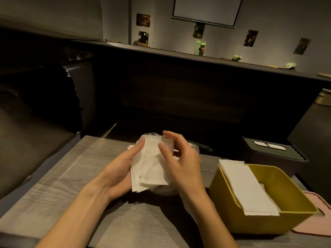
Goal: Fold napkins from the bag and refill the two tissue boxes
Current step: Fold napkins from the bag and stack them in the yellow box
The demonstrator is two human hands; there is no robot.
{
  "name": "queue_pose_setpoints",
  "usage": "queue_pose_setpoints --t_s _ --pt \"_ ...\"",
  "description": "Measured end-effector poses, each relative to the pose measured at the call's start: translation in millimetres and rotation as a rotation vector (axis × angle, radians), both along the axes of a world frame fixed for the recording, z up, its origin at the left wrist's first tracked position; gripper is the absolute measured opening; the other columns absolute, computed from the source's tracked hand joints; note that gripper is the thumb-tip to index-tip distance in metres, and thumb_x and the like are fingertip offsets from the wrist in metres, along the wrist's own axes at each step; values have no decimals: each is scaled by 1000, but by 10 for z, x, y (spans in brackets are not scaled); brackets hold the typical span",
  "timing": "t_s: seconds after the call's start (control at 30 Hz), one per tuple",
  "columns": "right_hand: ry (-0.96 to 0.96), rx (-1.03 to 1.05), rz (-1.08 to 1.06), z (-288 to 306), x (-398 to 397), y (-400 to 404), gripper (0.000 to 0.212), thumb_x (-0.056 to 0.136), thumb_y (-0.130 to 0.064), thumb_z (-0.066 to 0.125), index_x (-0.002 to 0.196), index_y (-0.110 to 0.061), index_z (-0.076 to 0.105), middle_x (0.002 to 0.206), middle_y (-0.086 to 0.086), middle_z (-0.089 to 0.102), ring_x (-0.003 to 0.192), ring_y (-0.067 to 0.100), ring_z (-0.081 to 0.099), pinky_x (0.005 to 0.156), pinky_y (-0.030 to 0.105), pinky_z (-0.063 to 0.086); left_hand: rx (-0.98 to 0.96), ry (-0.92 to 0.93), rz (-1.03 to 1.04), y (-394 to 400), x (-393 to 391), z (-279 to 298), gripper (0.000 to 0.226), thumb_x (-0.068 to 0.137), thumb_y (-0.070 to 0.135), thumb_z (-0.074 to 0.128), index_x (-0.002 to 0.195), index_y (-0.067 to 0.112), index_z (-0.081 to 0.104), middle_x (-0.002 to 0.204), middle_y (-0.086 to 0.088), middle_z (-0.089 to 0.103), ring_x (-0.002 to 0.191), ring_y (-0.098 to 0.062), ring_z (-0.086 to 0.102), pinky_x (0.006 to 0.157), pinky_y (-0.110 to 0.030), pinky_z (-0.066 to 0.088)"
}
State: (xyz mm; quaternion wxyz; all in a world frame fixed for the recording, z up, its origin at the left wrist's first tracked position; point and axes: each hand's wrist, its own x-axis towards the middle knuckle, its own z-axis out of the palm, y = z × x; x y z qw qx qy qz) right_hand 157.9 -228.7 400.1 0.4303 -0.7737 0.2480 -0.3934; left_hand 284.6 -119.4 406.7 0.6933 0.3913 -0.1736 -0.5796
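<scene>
A loose stack of white napkins [150,167] lies in my left hand [119,173], which cups it from the left and below. My right hand [180,162] is over the stack's right side, thumb pressed on the top napkin and fingers curled behind the upper edge. Under and behind the stack shows a clear plastic bag [192,147]. To the right stands an open yellow tissue box [265,221] with folded white napkins [249,188] laid across it. Further back is a dark tissue box [259,156] with a slotted lid and a white tissue in the slot.
All of this is on a grey wood-grain table [59,194]. A pink tray [317,228] lies at the right edge under the yellow box. A dark bench seat is to the left, and a dark partition with a shelf of small plants behind.
</scene>
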Motion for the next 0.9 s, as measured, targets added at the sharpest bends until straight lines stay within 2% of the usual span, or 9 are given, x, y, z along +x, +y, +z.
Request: queue_pose_setpoints --t_s 0.07,0.13,0.3,0.4,0.47,0.53,0.67,0.8,0.9 --pt "1 -58 -17 12 -33 15 44 97 -50 64 138 -53 49 131 -37 50 125 -13 46 96 17 44 8 -83 69 -14 -16 -21 43 97 26 60 138 13 60 129 -20 70 119 -38 68 103 -58 50" --pt "-34 -142 -35 22 -78 2 40 95 -52 65 134 -49 53 133 -32 47 129 -6 45 98 18 42 9 -169 143 -34 -32 -30 39 95 18 63 133 10 62 121 -19 73 112 -37 72 96 -55 54" --pt "193 -353 17 -23 -75 15 27 96 -64 55 111 -47 69 132 -30 37 133 -5 33 98 17 33 -13 -389 259 -27 -38 -32 32 103 25 55 125 8 69 117 -21 74 108 -39 73 97 -55 54" --pt "255 -364 -20 -71 -57 -9 31 97 -66 52 98 -41 70 136 -30 36 134 -7 28 100 17 30 -39 -397 323 -33 -1 -44 33 104 26 53 124 5 69 116 -23 74 107 -40 72 99 -56 52" --pt "250 -314 -74 -73 -68 -22 28 98 -62 54 93 -39 69 132 -29 39 129 -11 32 96 13 34 -41 -392 355 -22 -5 -46 33 104 25 54 122 3 69 115 -23 74 107 -40 73 98 -55 53" --pt "174 -178 -81 -58 -86 -27 18 95 -59 62 101 -41 64 126 -28 46 119 -15 43 87 8 43 -46 -423 330 -22 -30 -39 34 103 26 54 123 4 69 115 -23 74 107 -40 73 98 -57 53" --pt "47 93 -49 -25 -79 9 40 88 -60 72 122 -49 55 112 -20 63 101 -10 61 74 15 55 -62 -518 272 -40 -78 -54 34 106 27 50 128 8 68 117 -20 74 108 -39 73 94 -56 58" --pt "-70 23 -68 -4 -103 -7 21 96 -31 73 107 -45 63 96 -19 68 95 0 65 75 14 53 -54 -356 233 -80 -52 -46 40 106 34 47 134 12 64 126 -17 72 116 -34 70 104 -54 49" --pt "-65 38 -48 10 -128 -59 19 97 -31 70 115 -37 67 102 -25 66 98 0 65 78 15 54 -7 -102 137 -72 42 -55 52 108 46 36 141 14 60 137 -17 66 128 -36 63 114 -57 39"
